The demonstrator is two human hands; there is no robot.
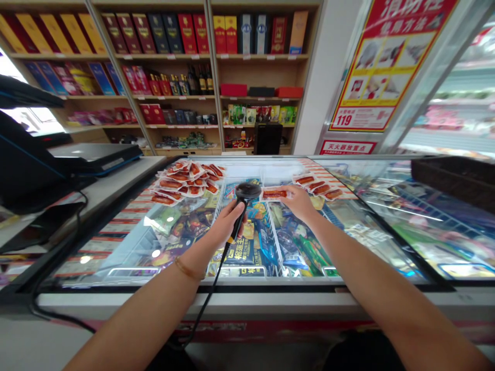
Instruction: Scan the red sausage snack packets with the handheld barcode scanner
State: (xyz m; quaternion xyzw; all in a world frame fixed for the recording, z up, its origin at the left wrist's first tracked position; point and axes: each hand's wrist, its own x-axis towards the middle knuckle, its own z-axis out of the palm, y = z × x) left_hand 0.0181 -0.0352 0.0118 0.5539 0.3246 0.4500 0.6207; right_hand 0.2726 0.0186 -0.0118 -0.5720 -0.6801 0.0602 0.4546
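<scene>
My left hand [231, 220] is wrapped round the handle of a black barcode scanner [248, 190], its cable trailing down toward me. Just right of the scanner head, my right hand [299, 202] pinches the right end of a packaged sausage [274, 194] in clear wrapping. Both are above the glass lid of a chest freezer [131, 234]. To the left, a heap of similar packaged sausages [185, 180] rests on the glass. Several more sausage packs [320, 188] lie in a row beyond my right hand. My left fingertips are partly hidden behind the handle.
Under the glass, frozen goods [247, 247] sit in wire baskets. A counter scale [102, 157] and a dark monitor [23, 154] stand at the left. A dark brown tray [456, 178] is on the freezer's right side. Shelves [162, 56] of boxed goods line the back wall.
</scene>
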